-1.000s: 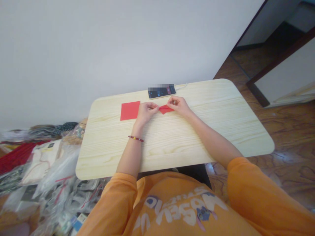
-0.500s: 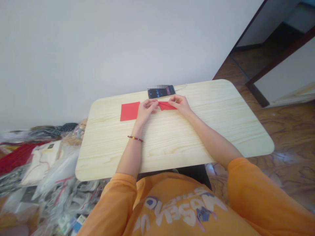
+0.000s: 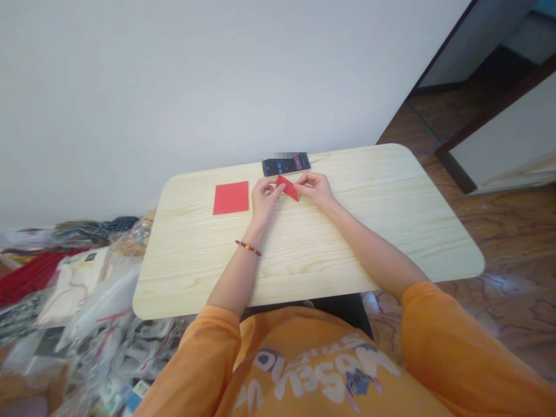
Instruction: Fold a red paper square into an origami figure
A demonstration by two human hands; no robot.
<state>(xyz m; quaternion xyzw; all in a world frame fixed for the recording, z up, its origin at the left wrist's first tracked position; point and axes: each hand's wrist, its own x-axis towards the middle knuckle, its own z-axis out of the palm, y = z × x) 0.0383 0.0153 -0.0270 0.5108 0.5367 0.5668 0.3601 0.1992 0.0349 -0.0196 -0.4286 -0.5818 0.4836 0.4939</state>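
A small folded piece of red paper (image 3: 288, 188), pointed at its ends, is held between my two hands above the far half of the table. My left hand (image 3: 264, 200) pinches its left part, with the thumb on top. The fingertips of my right hand (image 3: 314, 188) are closed on its right edge. Left of my left hand, a flat square of red paper (image 3: 231, 198) lies on the pale wooden table (image 3: 304, 255).
Behind my hands a phone (image 3: 285, 165) with a lit screen lies at the table's far edge, a cable at its right end. A white wall rises behind. Plastic bags and clothes (image 3: 99, 307) are piled left of the table.
The folded red paper has turned and now looks more like a pointed diamond. My left hand has shifted right, uncovering the red square's right edge.
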